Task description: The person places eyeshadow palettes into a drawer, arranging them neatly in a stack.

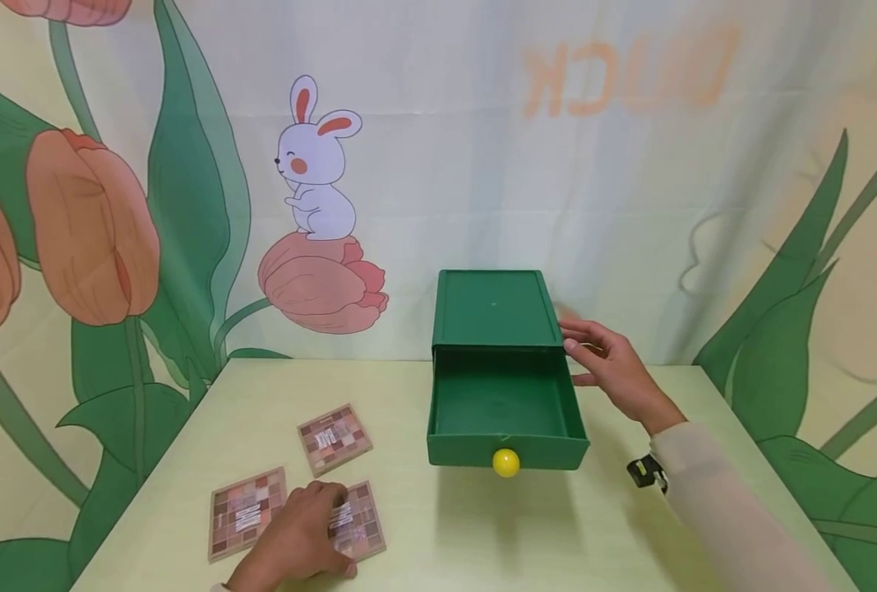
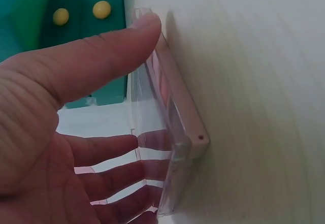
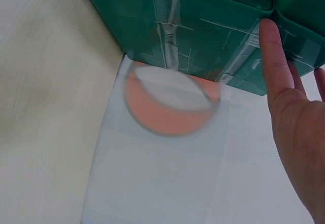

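Observation:
My left hand (image 1: pixel 301 522) is over an eyeshadow palette (image 1: pixel 366 526) with a grid of pink and brown squares. In the left wrist view, the thumb (image 2: pixel 147 25) touches the edge of its pink case (image 2: pixel 183 97), while the other fingers extend to the clear lid. Two similar palettes lie nearby, one farther back (image 1: pixel 334 440) and one at the left (image 1: pixel 231 493). A green drawer unit (image 1: pixel 493 308) has its top drawer (image 1: pixel 468 450) pulled out, with nothing visible inside. My right hand (image 1: pixel 619 370) rests its straight fingers against the unit's right side.
A yellow knob (image 1: pixel 506 463) sits on the open drawer's front. More green drawer fronts (image 2: pixel 104 36) with yellow knobs show in the left wrist view. Clear tape (image 3: pixel 170 31) crosses joints on the unit. A printed curtain (image 1: pixel 408 164) hangs behind the pale table (image 1: pixel 401 567).

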`<state>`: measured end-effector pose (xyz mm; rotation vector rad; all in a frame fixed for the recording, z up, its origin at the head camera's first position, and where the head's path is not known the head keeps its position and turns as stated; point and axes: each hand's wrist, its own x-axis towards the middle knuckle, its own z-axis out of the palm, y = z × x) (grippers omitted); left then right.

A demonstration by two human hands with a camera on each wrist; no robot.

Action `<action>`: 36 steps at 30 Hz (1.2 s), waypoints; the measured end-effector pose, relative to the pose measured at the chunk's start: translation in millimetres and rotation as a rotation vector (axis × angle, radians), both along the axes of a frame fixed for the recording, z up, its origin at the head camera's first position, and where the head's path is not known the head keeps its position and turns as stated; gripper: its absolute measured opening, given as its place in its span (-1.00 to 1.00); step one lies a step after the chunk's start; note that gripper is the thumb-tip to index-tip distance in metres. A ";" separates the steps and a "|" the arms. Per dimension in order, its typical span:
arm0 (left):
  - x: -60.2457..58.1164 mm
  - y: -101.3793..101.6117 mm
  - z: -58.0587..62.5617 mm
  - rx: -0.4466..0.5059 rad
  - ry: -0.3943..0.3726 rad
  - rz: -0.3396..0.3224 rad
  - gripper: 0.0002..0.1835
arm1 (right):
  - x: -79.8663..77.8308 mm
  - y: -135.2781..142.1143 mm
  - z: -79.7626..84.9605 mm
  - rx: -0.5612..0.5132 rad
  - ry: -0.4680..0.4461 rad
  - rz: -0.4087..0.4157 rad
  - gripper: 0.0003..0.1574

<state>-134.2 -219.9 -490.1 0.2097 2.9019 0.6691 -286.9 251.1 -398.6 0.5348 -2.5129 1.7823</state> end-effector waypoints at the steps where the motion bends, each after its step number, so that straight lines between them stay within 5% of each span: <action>1: -0.4 -0.7 -0.8 -0.006 0.000 -0.004 0.06 | -0.3 -0.3 -0.1 0.001 0.000 0.001 -0.28; 36: -8.6 -7.2 4.9 -0.060 -0.040 -0.073 0.10 | 3.3 0.1 -3.1 0.020 0.024 -0.015 -0.30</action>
